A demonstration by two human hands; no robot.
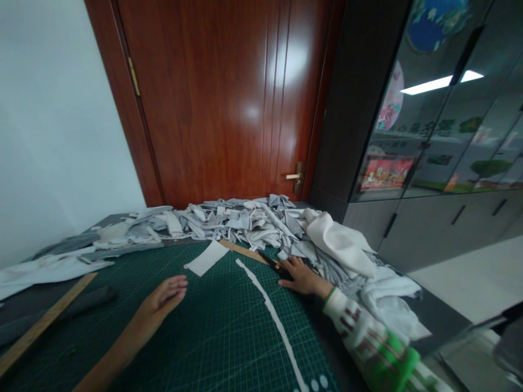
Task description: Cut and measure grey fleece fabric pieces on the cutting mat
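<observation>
Black-handled scissors (268,260) lie near the right edge of the green cutting mat (220,321), and my right hand (300,276) rests over their handles with its fingers spread. Over the mat's left half, my left hand (166,294) is held with slightly curled fingers and nothing in it. A white rectangular fabric piece (207,258) lies just beyond it. One wooden ruler (243,251) lies behind the scissors, partly beneath them. Between my hands a long, narrow white strip (273,316) runs down the mat.
Grey and white fabric scraps (245,220) are heaped along the back and right of the table. A second wooden ruler (47,321) and dark fabric (87,301) lie at the left. Behind stand a brown door (212,103) and a glass-fronted cabinet (449,136).
</observation>
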